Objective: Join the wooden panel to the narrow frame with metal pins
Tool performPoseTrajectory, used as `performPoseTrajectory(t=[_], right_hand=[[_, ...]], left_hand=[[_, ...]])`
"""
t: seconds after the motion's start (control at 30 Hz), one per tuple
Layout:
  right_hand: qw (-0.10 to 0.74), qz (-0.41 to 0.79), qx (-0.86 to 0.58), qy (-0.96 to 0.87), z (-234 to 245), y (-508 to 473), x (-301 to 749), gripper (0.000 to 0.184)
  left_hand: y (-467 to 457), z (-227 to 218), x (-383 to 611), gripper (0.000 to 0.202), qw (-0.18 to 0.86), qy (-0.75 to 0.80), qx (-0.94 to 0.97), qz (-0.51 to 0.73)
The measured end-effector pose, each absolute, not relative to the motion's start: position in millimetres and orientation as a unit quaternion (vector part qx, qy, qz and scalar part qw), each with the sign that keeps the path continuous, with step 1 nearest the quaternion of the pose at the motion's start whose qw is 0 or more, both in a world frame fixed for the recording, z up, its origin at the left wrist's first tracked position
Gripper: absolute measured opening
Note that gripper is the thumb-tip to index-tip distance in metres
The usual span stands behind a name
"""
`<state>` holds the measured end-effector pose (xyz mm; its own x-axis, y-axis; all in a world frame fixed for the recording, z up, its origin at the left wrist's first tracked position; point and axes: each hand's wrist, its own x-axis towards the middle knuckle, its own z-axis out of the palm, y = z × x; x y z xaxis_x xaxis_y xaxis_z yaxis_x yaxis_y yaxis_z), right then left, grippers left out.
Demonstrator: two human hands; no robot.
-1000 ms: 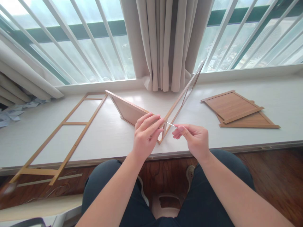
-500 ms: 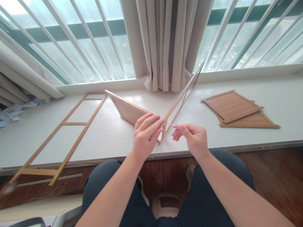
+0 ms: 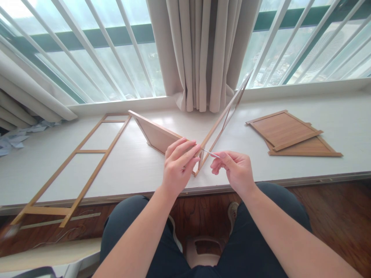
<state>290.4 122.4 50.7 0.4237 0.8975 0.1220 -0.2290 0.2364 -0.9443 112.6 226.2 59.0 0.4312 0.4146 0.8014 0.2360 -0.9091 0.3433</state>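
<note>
My left hand (image 3: 180, 164) is closed round the near end of a wooden panel (image 3: 156, 136), where it meets an upright wooden frame (image 3: 218, 124) at an angle. Between the thumb and fingers of my right hand (image 3: 236, 168) is a thin metal rod, seemingly a hex key (image 3: 211, 153). Its tip touches the outer side of the frame at the corner joint, just beside my left fingertips. The joint itself is partly covered by my left fingers, and the rod's other end is hidden in my right hand.
A second ladder-like wooden frame (image 3: 91, 151) lies at the left, its near end jutting past the white ledge (image 3: 124, 170). Two wooden panels (image 3: 285, 131) overlap at the right. Beige curtains (image 3: 199, 54) hang behind. A stool (image 3: 203, 247) is between my legs.
My right hand has shifted very slightly, and the metal rod's angle has changed a little. My left hand, the panel and the frame stay in place.
</note>
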Motion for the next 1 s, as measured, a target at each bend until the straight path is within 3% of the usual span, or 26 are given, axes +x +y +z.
performPoseTrajectory(t=[0.33,0.63,1.0], right_hand=[[0.7,0.422,-0.464,-0.342,52.6,123.6,289.6,0.034],[0.649,0.611,-0.353,-0.282,63.4,124.9,289.5,0.041],[0.635,0.647,-0.323,-0.272,62.5,123.6,291.2,0.043]], left_hand=[[226.8,57.4,112.9,0.029,0.089,0.187,0.839,0.503],[226.1,58.5,113.0,0.027,0.092,0.196,0.839,0.499],[225.3,58.7,114.2,0.027,0.09,0.199,0.839,0.499]])
